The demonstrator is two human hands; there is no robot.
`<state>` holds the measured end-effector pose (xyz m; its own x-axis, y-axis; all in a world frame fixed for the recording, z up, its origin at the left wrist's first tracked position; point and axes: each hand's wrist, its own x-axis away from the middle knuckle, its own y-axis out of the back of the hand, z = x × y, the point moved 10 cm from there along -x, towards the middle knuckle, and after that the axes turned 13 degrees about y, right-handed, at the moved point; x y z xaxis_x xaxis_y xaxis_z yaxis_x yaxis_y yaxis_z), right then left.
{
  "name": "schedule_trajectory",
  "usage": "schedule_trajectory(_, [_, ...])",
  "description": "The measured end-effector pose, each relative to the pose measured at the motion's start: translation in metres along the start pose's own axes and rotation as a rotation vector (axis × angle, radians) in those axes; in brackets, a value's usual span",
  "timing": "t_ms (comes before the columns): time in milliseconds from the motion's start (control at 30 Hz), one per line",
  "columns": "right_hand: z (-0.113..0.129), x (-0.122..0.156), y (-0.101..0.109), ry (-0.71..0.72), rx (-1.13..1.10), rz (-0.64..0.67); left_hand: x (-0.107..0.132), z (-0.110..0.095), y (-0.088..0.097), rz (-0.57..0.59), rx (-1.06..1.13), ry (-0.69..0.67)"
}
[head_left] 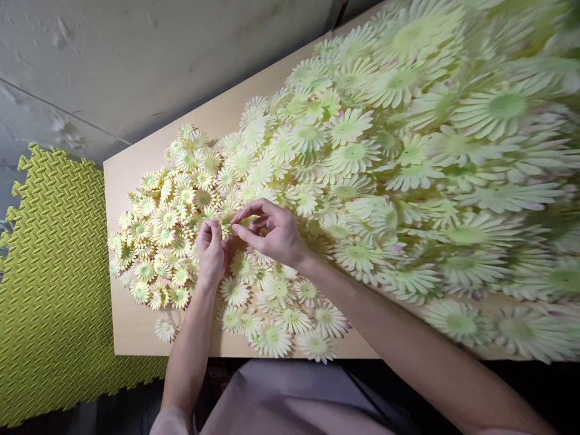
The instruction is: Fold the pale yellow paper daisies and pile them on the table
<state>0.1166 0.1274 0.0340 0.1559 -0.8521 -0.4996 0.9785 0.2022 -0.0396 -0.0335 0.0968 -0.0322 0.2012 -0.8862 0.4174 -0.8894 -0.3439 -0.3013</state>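
A big heap of pale yellow-green artificial daisy heads (353, 157) covers a light wooden table (131, 326). Over the left part of the heap my left hand (209, 251) and my right hand (272, 232) meet fingertip to fingertip. Both pinch one small daisy head (226, 228) between thumbs and forefingers. The flower is mostly hidden by my fingers. Loose daisies lie all round and under both hands.
A green interlocking foam mat (49, 284) lies on the grey concrete floor (113, 66) left of the table. The table's near edge runs just above my lap. Flowers at the far right look blurred and close to the camera.
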Motion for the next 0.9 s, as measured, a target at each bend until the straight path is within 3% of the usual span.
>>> schedule_trajectory(733, [-0.003,0.001,0.001,-0.039,-0.024,-0.023,0.000,0.000,0.002,-0.030,0.000,-0.031])
schedule_trajectory(833, [-0.002,-0.002,0.014,0.012,0.007,-0.110,0.001,-0.005,0.000,-0.018,0.039,-0.043])
schedule_trajectory(900, [0.000,-0.004,0.034,0.078,0.039,-0.265,0.001,-0.010,-0.002,0.008,0.064,-0.046])
